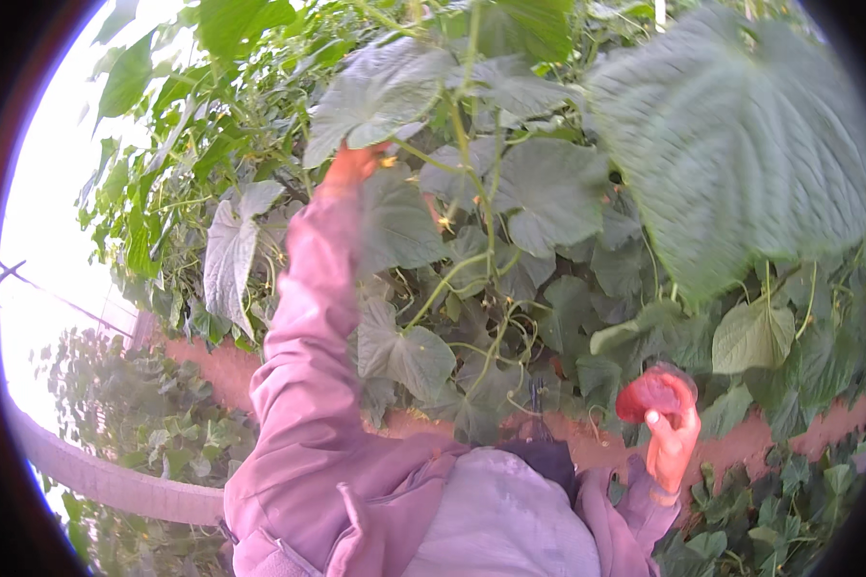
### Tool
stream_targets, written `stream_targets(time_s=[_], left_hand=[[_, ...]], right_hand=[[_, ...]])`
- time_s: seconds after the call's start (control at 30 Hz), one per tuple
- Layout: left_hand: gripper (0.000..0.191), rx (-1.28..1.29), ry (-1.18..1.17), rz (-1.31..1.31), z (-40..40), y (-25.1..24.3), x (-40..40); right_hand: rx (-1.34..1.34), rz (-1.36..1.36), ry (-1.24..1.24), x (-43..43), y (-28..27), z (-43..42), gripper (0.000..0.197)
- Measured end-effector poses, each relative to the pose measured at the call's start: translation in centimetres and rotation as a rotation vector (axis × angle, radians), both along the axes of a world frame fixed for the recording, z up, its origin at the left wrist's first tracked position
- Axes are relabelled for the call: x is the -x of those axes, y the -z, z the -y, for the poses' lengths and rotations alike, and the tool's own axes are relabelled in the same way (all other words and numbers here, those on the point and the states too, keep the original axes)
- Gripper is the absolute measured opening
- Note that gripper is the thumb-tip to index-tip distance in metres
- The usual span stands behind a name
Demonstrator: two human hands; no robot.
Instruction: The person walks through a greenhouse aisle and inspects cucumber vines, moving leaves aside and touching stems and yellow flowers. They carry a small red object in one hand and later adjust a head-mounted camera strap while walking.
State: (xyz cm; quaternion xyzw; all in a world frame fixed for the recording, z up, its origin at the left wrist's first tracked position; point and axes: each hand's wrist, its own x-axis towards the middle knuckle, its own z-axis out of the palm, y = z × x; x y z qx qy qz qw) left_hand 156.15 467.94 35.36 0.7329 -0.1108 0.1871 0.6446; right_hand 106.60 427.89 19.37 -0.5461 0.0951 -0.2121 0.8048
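My left hand (357,163) is raised among cucumber vines, against the underside of a broad leaf (382,97). That leaf covers its fingers, so what they grip cannot be seen. A small yellow flower (388,161) shows beside the hand, and a green vine stem (469,155) runs down to its right. Lower right, my right hand (671,440) is closed around a red rounded object (649,397), thumb in front and fingers curled over the far side. Blur leaves the object's exact kind unclear.
A large cucumber leaf (736,151) hangs close at upper right. Tangled stems and tendrils (505,339) fill the middle. Reddish-brown soil (220,368) runs below the plants. A pale curved bar (123,483) crosses at lower left, with more plants (779,498) at lower right.
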Motion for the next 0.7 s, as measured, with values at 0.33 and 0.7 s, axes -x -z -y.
stream_targets(time_s=[0.33,0.7], left_hand=[[0.023,-0.102,0.799,-0.009,8.3,2.3,-3.9],[0.023,-0.213,1.047,0.033,9.6,2.2,-2.6]], right_hand=[[0.321,-0.298,0.005,0.9,-1.8,-8.0,0.052],[0.155,-0.308,0.122,3.0,0.2,-13.6,0.058]])
